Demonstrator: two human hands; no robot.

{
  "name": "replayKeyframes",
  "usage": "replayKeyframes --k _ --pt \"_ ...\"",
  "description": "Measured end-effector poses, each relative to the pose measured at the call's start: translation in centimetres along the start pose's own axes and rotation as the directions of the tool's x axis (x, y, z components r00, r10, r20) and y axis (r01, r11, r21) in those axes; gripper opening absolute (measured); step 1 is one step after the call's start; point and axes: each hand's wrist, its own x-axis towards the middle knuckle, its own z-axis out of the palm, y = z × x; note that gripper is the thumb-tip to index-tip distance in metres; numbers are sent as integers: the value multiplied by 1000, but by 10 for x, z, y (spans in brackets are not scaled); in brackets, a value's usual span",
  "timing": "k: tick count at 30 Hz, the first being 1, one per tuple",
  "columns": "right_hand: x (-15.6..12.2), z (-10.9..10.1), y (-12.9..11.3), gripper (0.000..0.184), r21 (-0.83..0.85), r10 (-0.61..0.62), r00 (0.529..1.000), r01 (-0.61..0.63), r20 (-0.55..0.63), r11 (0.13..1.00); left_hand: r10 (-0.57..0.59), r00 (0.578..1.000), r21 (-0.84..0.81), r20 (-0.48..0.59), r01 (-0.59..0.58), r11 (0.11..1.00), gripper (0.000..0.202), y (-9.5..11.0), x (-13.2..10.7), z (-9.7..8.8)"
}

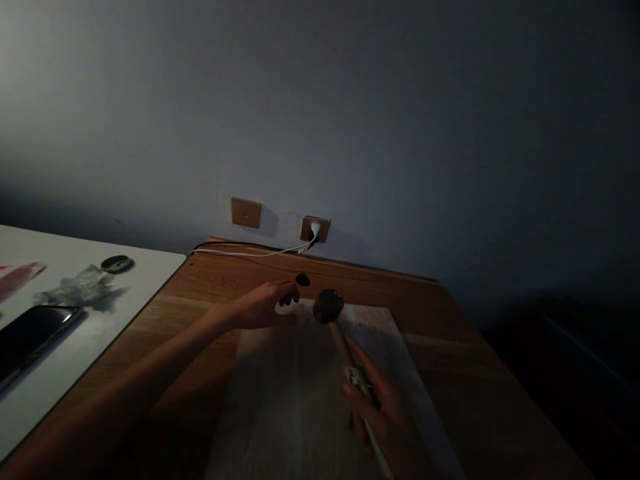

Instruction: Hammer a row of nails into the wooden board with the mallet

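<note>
My right hand (375,393) is wrapped round the wooden handle of a mallet (329,307) with a dark, rounded head. Pale wrapping or cloth shows on the handle by my fingers. The mallet's head is over the far part of a pale flat board or sheet (295,407); whether it touches is too dim to tell. My left hand (267,305) hovers at the sheet's far left corner, fingers curled and a gap between them and the thumb. Nothing shows in that gap. Shadow covers much of the sheet.
The sheet lies on a wooden table (200,300) with a dark round hole (303,279) at the back. A wall socket (315,229) holds a white plug, its cable (240,253) trailing left. On a white table (145,273) at left lie a black phone-like object (35,340) and crumpled plastic (85,287).
</note>
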Motion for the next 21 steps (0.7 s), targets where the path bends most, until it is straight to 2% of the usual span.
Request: replayKeyframes --k 1,3,4,6,8,9,11,14,16,21 --pt "-2 -9 -1 80 -3 -5 999 5 -44 1000 57 998 50 -40 -55 997 22 12 -1 0" --pt "-7 -29 -3 83 -10 -4 994 3 -112 1000 210 977 184 -43 -199 963 10 42 -5 9" --pt "-9 -37 -2 86 -7 2 990 -3 -142 1000 318 948 270 -3 -306 913 9 59 -7 18" --pt "-13 -51 0 91 5 13 980 -12 -196 1000 508 851 416 132 -512 751 13 92 -11 40" --pt "-17 -58 4 92 21 28 970 -23 -243 1000 599 775 437 202 -619 653 16 115 -14 64" --pt "-19 -60 6 92 28 40 965 -34 -260 999 631 744 439 218 -652 618 18 122 -15 75" --pt "-23 -61 11 94 43 73 963 -64 -261 997 655 715 436 245 -685 584 25 128 -17 90" --pt "-26 -60 17 98 48 102 967 -94 -234 994 697 667 401 264 -733 549 33 124 -20 101" --pt "-26 -58 19 97 45 95 970 -87 -223 995 705 659 374 261 -742 556 35 122 -24 103" --pt "-19 -50 22 96 44 57 980 -50 -189 998 640 735 348 223 -674 652 31 129 -30 104"
